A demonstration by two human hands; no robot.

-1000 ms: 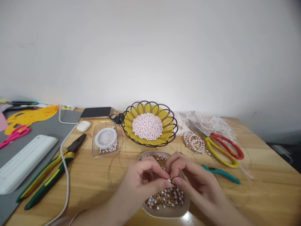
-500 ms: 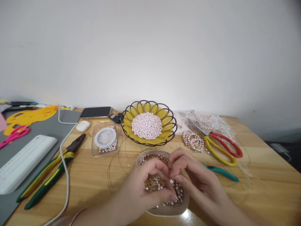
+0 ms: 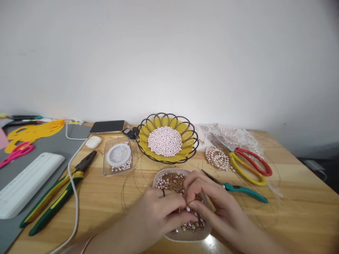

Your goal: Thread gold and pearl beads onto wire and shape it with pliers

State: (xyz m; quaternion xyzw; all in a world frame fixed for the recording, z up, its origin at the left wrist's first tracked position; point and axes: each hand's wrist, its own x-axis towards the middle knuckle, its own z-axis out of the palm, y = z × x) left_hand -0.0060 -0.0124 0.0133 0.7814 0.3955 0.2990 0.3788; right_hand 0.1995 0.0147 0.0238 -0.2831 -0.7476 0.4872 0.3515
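Both my hands meet over a pale dish (image 3: 182,239) holding gold beads (image 3: 176,181) and larger pearl beads. In my right hand (image 3: 212,197), thumb and forefinger are pinched, with a shiny pearl bead (image 3: 188,209) at their tips. Any thread through that bead is too fine to see. My left hand (image 3: 161,211), with a dark ring on one finger, has its fingers bent close against the right fingertips. What lies between the left fingertips is hidden.
Behind the dish stands a yellow basket (image 3: 141,135) of pink beads. To the right lie teal-handled pliers (image 3: 245,191), red-and-yellow scissors (image 3: 234,158) and coiled bead strings (image 3: 217,158). Leftward are a spool box (image 3: 105,158), large pliers (image 3: 63,190), a white cable (image 3: 75,197) and a phone (image 3: 107,126).
My left fingers have closed in from a wide curve to meet the right fingertips. The right hand and the pearl bead have shifted slightly left and down, uncovering more of the teal-handled pliers.
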